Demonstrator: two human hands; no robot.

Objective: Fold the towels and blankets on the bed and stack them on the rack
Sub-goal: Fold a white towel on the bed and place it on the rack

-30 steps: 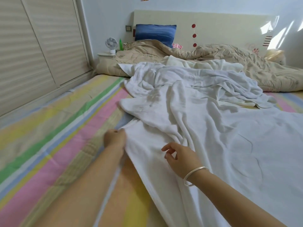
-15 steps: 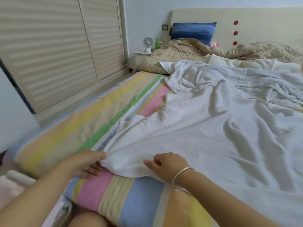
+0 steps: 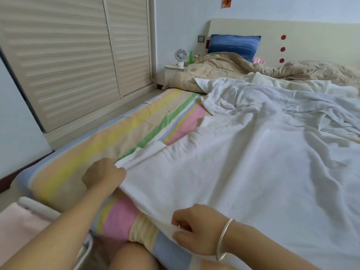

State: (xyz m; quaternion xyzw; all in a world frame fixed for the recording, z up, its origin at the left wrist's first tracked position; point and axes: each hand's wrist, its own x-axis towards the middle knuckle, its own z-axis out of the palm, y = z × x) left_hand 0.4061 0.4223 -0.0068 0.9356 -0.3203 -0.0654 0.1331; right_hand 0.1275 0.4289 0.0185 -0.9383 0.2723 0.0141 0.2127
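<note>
A large white blanket lies spread and wrinkled over the bed with its striped pastel sheet. My left hand grips the blanket's near left corner. My right hand, with a silver bangle on the wrist, pinches the same near edge further right, close to the foot of the bed. More rumpled white cloth is bunched behind it. At the bottom left stands a white rack with a pale pink cloth on it, partly hidden by my left arm.
A beige quilt and a blue pillow lie at the headboard. A nightstand with a small fan and a green bottle stands left of it. Louvred wardrobe doors run along the left, with a narrow floor strip between.
Both hands have drawn the blanket's edge toward the foot of the bed and moved apart along it. The blanket now lies flatter. The view has shifted left and back.
</note>
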